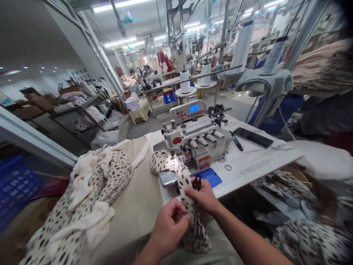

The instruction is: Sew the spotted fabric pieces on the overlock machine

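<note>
Right grip [205,195] is pinched on a spotted fabric strip [184,184]. Sizing down from my end: white table [256,158], sewing machine [204,141] on top, then that strip, long axis running from the machine's left end toward me, between both grips. Right's nearer the machine; left grip [169,222] is beside the lower stretch, fingertips together, though honestly can't tell if they've caught the edge. Smallest: dark tool [197,183] in the right.
</note>
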A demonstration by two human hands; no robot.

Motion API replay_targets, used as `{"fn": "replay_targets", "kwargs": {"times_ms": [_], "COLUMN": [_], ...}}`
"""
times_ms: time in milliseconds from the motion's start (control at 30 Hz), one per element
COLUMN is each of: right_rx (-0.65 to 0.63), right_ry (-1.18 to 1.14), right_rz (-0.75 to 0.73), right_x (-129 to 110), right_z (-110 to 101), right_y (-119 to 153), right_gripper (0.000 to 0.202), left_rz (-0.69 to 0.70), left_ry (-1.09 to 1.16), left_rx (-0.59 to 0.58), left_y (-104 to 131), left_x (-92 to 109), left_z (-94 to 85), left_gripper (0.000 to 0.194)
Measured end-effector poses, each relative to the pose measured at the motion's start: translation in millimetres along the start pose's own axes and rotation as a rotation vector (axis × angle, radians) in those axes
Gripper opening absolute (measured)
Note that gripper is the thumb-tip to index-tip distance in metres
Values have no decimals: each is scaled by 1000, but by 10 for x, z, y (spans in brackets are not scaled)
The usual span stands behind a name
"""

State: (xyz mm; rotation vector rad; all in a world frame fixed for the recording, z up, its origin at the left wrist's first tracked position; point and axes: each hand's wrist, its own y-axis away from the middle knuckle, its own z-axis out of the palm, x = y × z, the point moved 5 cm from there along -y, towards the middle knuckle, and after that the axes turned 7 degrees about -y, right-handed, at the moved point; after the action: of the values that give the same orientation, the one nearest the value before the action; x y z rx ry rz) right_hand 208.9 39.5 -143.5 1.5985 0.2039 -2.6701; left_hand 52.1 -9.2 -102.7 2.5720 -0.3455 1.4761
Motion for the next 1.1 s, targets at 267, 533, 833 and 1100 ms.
{"fn": "replay_targets", "kwargs": {"times_ms": [267, 533, 833, 1100], "right_rx": [-13, 35, 122, 120], "right_ry": [128, 124, 83, 81], "right_rz": [-148, -128, -97, -146], "right_x": [-60, -73, -11, -84], "right_z": [12, 11, -32, -9], "right_y": [38, 16, 7, 1], "right_gripper": [27, 31, 36, 35], "left_rz": [773, 709, 692, 797], "left_ry": [-650, -780, -808, -770], "left_rx": [294, 283, 289, 294], "left_y": [-416, -583, -698, -380], "left_x": [704, 667, 654, 827], "left_z": [-306, -313, -371, -153], "left_gripper": [27, 20, 27, 22]}}
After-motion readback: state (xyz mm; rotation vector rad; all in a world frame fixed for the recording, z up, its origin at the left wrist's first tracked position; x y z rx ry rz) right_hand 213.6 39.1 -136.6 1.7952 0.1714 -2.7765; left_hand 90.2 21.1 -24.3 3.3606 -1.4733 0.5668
